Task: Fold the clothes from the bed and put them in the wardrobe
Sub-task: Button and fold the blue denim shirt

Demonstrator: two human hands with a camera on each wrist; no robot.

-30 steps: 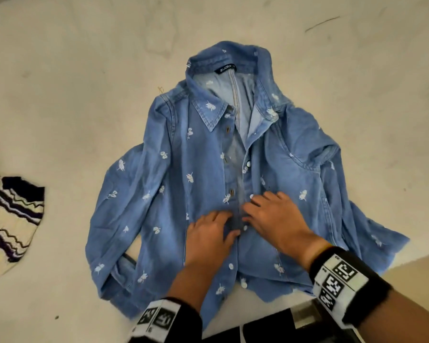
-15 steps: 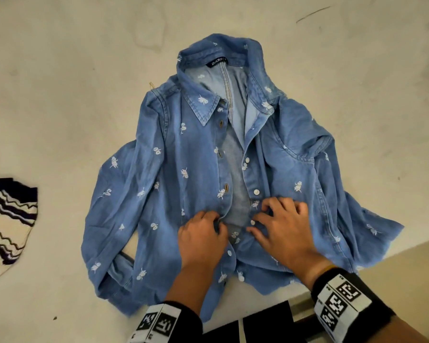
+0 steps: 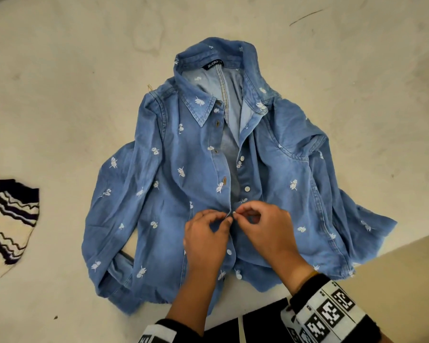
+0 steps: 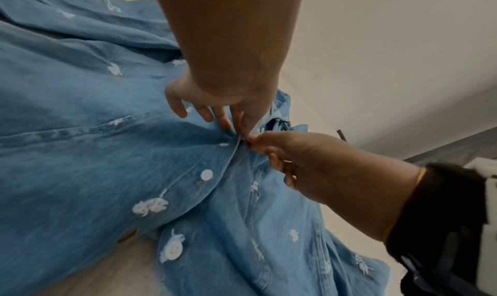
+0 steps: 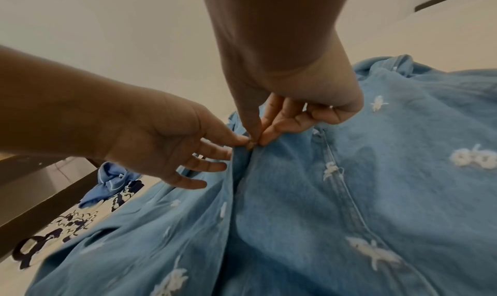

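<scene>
A blue denim shirt (image 3: pixel 174 194) with small white embroidered flowers lies front up on the cream bed sheet (image 3: pixel 60 95), collar at the far end and sleeves spread to both sides. Its front is open from the collar down to the middle. My left hand (image 3: pixel 224 220) pinches the left front edge there, and my right hand (image 3: pixel 239 214) pinches the right edge with the buttons, fingertips meeting. The left wrist view shows my left hand (image 4: pixel 242 130) and right hand (image 4: pixel 255 142) touching at the seam. From the right wrist, the right hand (image 5: pixel 258 139) and left hand (image 5: pixel 242 141) look the same.
A cream knit garment with dark wavy stripes (image 3: pixel 8 219) lies at the bed's left edge, and a light blue garment (image 5: pixel 112 181) lies beside it. The bed's near edge runs diagonally at the lower right, with tan floor (image 3: pixel 406 280) beyond it.
Both hands lay flat on the shirt's lower front; now their fingers have curled and pinch the two front edges together at the middle.
</scene>
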